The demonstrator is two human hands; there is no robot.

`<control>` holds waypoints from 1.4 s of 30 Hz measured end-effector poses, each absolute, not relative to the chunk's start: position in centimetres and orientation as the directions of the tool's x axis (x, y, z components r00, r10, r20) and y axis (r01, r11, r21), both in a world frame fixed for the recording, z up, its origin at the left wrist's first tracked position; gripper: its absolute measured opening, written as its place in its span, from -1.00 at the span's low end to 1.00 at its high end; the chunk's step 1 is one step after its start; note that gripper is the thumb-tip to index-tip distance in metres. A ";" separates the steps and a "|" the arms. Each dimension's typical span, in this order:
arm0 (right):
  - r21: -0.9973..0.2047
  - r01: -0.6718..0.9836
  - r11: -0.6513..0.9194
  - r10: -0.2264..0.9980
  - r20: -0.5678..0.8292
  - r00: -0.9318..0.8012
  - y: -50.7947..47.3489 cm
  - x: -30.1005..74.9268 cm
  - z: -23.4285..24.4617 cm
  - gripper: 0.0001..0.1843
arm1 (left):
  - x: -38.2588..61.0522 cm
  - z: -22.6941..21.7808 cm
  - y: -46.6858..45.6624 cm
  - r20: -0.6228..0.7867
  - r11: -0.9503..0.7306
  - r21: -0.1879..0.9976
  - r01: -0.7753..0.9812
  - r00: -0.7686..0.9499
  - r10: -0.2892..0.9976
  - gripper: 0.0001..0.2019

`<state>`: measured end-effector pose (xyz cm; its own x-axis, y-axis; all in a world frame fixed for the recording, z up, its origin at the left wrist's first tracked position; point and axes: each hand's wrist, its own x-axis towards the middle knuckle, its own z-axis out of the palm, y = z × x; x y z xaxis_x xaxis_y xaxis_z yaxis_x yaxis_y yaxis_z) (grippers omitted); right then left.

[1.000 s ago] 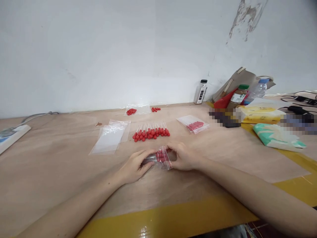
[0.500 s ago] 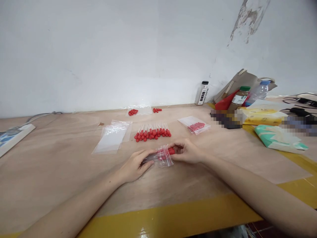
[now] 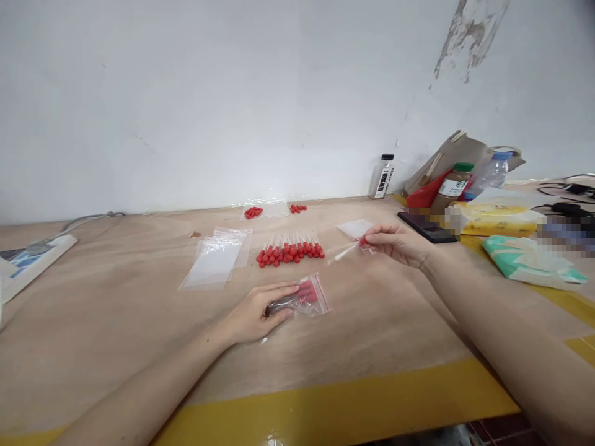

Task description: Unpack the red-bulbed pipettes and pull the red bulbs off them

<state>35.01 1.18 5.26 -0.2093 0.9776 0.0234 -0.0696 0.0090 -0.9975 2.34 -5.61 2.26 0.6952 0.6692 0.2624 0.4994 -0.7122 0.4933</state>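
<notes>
My left hand (image 3: 263, 313) rests on the table, its thumb and fingers closed round a clear zip bag (image 3: 320, 303). Red rubber bulbs show inside near the zip end; the rest of the contents is under my fingers. Over to the right, my right hand (image 3: 393, 243) pinches a dropper by its red bulb (image 3: 363, 240). A clear stem, blurred, points left from it. Behind this hand lies a flat zip bag (image 3: 356, 228), partly covered. A row of droppers (image 3: 290, 251) with red bulbs lies beyond my left hand, stems pointing to the wall.
Flat clear bags (image 3: 211, 260) lie left of the row. Loose red bulbs (image 3: 253, 212) sit near the wall on clear plastic. At right are a phone (image 3: 427, 228), a bottle (image 3: 383, 176), a green-capped bottle (image 3: 453, 186) and tissue packs (image 3: 530, 263). A power strip (image 3: 37, 266) is at left.
My right hand has moved away from the bag's zip end, to the right and farther back, with a dropper in its fingers. My left hand still holds the bag in place.
</notes>
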 end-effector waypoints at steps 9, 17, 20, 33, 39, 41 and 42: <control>-0.807 0.422 0.412 0.832 0.523 0.187 4.1 30.2 1.3 -0.71 | 2.1 2.1 -5.7 0.235 -0.720 0.484 0.497 0.719 0.654 -0.53; -0.655 0.647 0.390 0.829 0.555 0.063 4.8 28.6 0.0 -0.79 | 2.0 1.9 -5.6 0.234 -0.731 0.464 0.501 0.726 0.646 -0.54; -0.663 0.637 0.393 0.844 0.535 0.035 4.2 28.2 -0.2 -0.74 | 2.0 1.8 -5.6 0.232 -0.728 0.465 0.504 0.723 0.650 -0.54; -0.762 0.581 0.284 0.930 0.367 0.026 3.9 27.5 -0.1 -0.57 | 1.8 1.6 -5.5 0.246 -0.716 0.478 0.508 0.705 0.665 -0.54; -0.830 0.408 0.379 0.892 0.446 0.079 3.5 28.1 0.6 -0.62 | 2.0 2.3 -5.8 0.230 -0.679 0.552 0.484 0.695 0.682 -0.52; -0.818 0.404 0.410 0.911 0.386 -0.145 2.1 27.9 1.4 -0.74 | 1.9 2.4 -5.8 0.199 -0.631 0.596 0.496 0.670 0.715 -0.52; -0.816 0.402 0.414 0.899 0.297 -0.322 1.2 27.8 1.8 -0.76 | 1.9 2.4 -5.8 0.176 -0.606 0.611 0.509 0.659 0.731 -0.54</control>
<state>27.77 1.16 1.81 -0.3223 0.8987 0.2974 0.4021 0.4144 -0.8164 1.89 -5.76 2.45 0.6588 0.7314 0.1762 0.5093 -0.6060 0.6110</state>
